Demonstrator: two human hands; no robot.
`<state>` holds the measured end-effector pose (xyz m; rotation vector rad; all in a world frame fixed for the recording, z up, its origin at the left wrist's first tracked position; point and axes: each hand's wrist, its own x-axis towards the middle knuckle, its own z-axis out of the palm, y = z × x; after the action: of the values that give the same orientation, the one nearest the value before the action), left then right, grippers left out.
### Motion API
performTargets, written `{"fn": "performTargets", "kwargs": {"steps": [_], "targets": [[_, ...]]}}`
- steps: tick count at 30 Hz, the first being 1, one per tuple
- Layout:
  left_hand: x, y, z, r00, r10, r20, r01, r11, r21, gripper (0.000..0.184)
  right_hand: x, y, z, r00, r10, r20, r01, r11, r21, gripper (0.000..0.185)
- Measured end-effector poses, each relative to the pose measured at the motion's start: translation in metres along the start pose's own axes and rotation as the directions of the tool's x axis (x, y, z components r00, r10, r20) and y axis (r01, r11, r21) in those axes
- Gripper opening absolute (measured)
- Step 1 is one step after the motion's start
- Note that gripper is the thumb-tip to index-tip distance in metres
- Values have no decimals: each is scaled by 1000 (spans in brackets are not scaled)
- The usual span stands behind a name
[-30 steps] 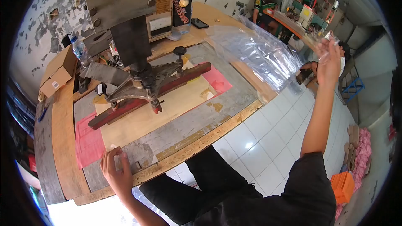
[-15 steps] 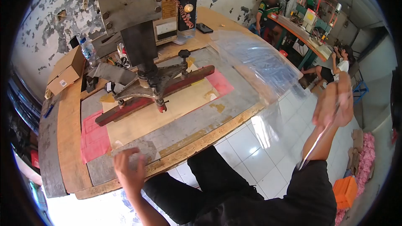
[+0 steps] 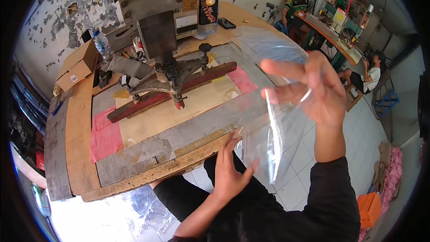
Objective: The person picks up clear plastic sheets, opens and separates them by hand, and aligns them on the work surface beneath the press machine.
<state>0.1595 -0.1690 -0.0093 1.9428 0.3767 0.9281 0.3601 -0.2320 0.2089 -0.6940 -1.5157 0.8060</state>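
Observation:
A clear plastic sheet hangs in front of the table edge, a bright glare streak down its middle. My right hand is raised and grips the sheet's upper part, some fingers stretched to the left. At the sheet's left side is my left hand, thumb and fingers apart; whether its fingertips touch the plastic I cannot tell. Beyond both hands, a heavy press with a long red-edged bar stands over a cream board and pink sheeting.
A stack of clear sheets lies on the table's right side. A cardboard box, a water bottle and a phone are farther back. Two people sit near a bench at right. An orange crate stands on the floor.
My right hand has come left and toward the table with the clear sheet. My left hand has moved right, from the table's front edge to beside the sheet. The view has shifted slightly.

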Motion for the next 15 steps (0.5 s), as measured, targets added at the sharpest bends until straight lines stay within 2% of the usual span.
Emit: {"fn": "performTargets", "kwargs": {"steps": [1,2,4,5,7,9,11,12,13,15], "targets": [[6,-2,3,996,37,-82,-30,996,79,61,4,1,-2,1000,-11,15,11,1000,27,15],[12,-1,1,996,40,-83,-34,996,82,61,6,3,-4,999,6,-40,-2,995,99,11],[19,-2,-5,982,163,-91,-113,908,403,26,10,6,-13,995,24,-93,-7,985,175,8],[19,-5,-7,982,165,-92,-114,907,406,26,12,8,-21,996,-28,-85,48,968,248,11],[19,-11,-9,969,163,-184,-118,966,232,19,9,5,-26,994,-82,-79,103,942,321,18],[23,-7,-20,954,213,-211,-147,945,291,19,4,-1,-26,929,-173,-327,304,861,407,27],[24,-7,-28,961,211,-180,-137,925,354,24,-6,-6,-37,932,-221,-287,340,805,486,31],[24,-9,-30,971,199,-132,-144,930,339,38,-10,-8,-39,922,-243,-303,367,798,477,32],[26,-8,-29,970,198,-137,-142,930,340,38,-12,-8,-39,911,-265,-317,393,792,467,33],[29,-3,-25,981,192,-21,-179,944,277,54,-15,-8,-33,919,-269,-290,388,750,535,36]]}}
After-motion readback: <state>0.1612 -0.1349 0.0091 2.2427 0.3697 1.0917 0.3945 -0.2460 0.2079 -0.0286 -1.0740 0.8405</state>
